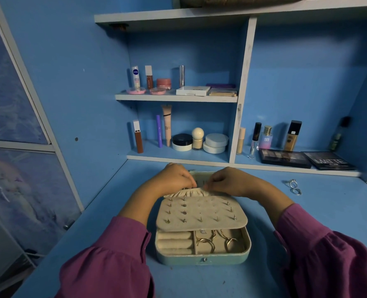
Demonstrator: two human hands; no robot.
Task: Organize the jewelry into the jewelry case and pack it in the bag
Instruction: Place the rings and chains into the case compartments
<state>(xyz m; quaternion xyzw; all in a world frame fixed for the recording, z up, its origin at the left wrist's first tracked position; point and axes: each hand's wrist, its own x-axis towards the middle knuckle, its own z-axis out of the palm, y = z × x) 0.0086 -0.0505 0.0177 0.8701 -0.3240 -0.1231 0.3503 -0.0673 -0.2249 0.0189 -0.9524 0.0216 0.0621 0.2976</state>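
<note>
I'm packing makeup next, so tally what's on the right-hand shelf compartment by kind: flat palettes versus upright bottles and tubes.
Flat palettes: 2
Upright bottles and tubes: 5
Total: 7

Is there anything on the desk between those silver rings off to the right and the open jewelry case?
Nothing visible. The silver rings lie on bare desk, apart from the jewelry case; only the right hand and its forearm reach across that stretch.
</note>
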